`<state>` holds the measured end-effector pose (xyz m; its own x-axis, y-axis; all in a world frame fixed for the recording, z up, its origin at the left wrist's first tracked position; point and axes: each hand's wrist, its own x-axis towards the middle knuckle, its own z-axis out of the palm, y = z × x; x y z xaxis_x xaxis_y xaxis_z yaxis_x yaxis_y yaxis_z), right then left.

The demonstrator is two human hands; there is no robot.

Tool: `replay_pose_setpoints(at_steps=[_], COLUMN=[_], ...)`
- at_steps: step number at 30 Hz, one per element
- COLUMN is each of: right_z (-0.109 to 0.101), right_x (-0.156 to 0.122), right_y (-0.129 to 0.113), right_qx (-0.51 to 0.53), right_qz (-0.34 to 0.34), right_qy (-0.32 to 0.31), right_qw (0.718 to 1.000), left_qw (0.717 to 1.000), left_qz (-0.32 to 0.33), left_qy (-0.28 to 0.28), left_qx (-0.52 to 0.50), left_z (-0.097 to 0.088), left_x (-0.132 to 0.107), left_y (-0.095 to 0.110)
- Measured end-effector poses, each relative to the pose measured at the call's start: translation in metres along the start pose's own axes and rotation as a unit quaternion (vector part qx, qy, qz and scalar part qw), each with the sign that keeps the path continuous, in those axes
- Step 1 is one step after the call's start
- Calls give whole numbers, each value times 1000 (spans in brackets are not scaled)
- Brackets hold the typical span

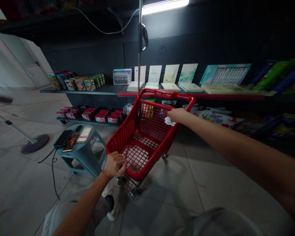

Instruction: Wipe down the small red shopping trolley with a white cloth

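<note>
A small red plastic shopping cart [127,134] stands on the tiled floor in front of me, its basket empty. My left hand [114,165] is curled over the near front rim of the basket, gripping it. My right hand [176,116] reaches to the basket's far right wall below the red handle [162,94]. It is closed on a small crumpled white cloth [169,122], which presses against the cart's side. My knees and one shoe show at the bottom of the view.
A teal plastic stool [86,151] with a phone and cards on it stands left of the cart, a cable trailing down. Dark shelves [105,89] behind hold boxes, books and paint sets. A metal pole [139,49] rises behind the cart. A fan base [34,143] sits far left.
</note>
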<state>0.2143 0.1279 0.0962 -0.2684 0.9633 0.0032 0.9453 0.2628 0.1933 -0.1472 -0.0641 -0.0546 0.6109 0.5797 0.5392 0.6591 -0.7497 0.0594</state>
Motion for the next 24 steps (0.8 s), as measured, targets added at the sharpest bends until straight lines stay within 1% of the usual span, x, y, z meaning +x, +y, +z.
replay_pose_setpoints(at_steps=[2, 4, 8, 11, 13, 14, 15, 17, 19, 22, 24], right_z=[0, 4, 14, 20, 21, 22, 22, 22, 22, 21, 20], right_x=[-3, -9, -24, -36, -44, -47, -50, -57, -62, -66, -64], right_y=[15, 24, 28, 27, 26, 25, 24, 22, 20, 18, 20], right_qx=[-9, -16, -20, -15, -2, 5, 12, 22, 27, 28, 25], right_qz=[28, 44, 64, 73, 85, 92, 99, 111, 121, 139, 147], right_qy=[-6, -10, 0, 16, 38, 50, 61, 70, 67, 47, 10], right_qw=[1000, 999, 998, 997, 996, 995, 993, 991, 990, 989, 989], left_qw=[999, 996, 987, 971, 966, 968, 972, 975, 966, 947, 943], left_qz=[-38, -82, -161, -233, -249, -242, -230, -219, -243, -275, -275], left_qy=[11, 15, 17, 56, 71, 62, 42, -24, -88, -152, -176], left_qx=[20, 35, 16, 0, -14, -22, -28, -21, 19, 68, 68], left_z=[0, -2, -11, -17, -20, -21, -21, -20, -17, -13, -9], left_x=[-3, -2, 6, 14, 20, 24, 28, 39, 51, 70, 80], left_y=[-9, -17, -24, -15, -1, 7, 16, 32, 42, 42, 37])
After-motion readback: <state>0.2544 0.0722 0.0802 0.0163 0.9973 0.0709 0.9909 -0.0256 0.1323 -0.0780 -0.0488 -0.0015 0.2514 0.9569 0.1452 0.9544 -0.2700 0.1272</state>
